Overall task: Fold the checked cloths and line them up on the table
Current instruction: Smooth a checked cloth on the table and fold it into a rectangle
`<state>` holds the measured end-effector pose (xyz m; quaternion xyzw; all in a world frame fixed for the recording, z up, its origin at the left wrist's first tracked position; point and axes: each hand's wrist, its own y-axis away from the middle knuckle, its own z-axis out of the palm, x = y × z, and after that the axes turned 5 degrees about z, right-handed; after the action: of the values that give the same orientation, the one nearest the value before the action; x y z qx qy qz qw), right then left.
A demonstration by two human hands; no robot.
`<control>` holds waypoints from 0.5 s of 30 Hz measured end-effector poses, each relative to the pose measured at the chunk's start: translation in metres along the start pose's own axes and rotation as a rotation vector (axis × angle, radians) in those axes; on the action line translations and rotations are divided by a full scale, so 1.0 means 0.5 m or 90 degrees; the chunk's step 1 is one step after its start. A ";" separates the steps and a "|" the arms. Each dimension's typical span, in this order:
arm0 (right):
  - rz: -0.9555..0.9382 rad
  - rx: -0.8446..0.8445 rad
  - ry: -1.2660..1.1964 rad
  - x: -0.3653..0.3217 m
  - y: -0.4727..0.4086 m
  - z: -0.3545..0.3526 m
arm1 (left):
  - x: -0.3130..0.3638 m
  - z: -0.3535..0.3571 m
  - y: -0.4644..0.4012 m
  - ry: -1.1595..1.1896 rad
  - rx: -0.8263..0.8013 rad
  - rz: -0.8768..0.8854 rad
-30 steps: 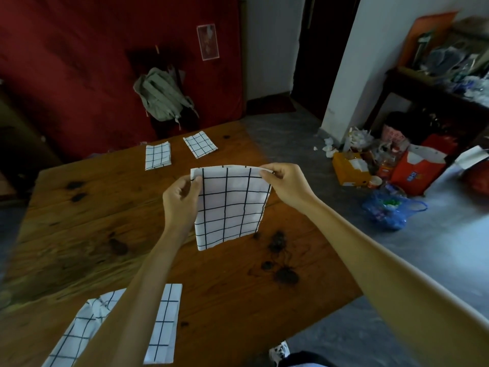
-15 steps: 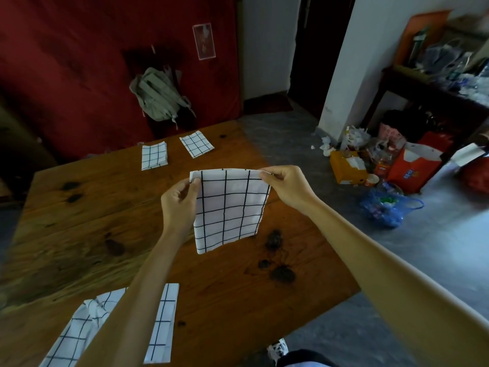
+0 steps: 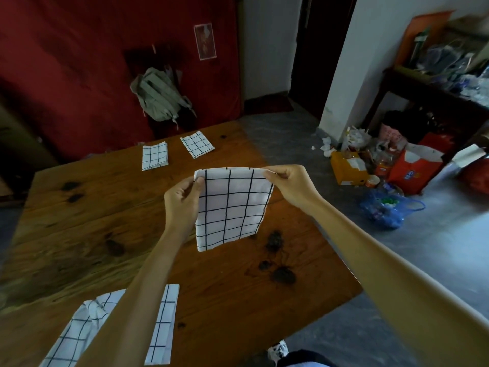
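Currently a white checked cloth (image 3: 232, 207) with a black grid hangs above the tabletop (image 3: 79, 221), folded, its top corners pinched by left hand (image 3: 182, 202) and right hand (image 3: 291, 185). Two folded cloths (image 3: 154, 155) (image 3: 197, 143) lie near the far edge; unfolded cloths (image 3: 158, 324) lie nearest.

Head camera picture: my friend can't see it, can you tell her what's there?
Two hands, left and right, hold a checked cloth up by its top corners over a wooden table. Two folded cloths lie at the far edge.
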<state>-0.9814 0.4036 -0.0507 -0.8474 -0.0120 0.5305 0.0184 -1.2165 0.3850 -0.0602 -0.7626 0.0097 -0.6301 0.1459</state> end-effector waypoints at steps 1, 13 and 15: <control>0.004 0.001 0.004 0.000 0.001 -0.002 | 0.002 0.000 -0.001 -0.001 -0.003 0.004; -0.246 -0.009 0.172 -0.123 -0.023 0.113 | 0.032 0.046 -0.009 -0.100 -0.047 0.174; -0.223 -0.024 0.097 -0.124 -0.020 0.109 | 0.034 0.038 -0.013 -0.127 -0.045 0.202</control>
<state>-1.0577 0.4119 -0.0182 -0.8702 -0.1680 0.4531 0.0958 -1.1960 0.3916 -0.0456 -0.8149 0.1376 -0.5197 0.2166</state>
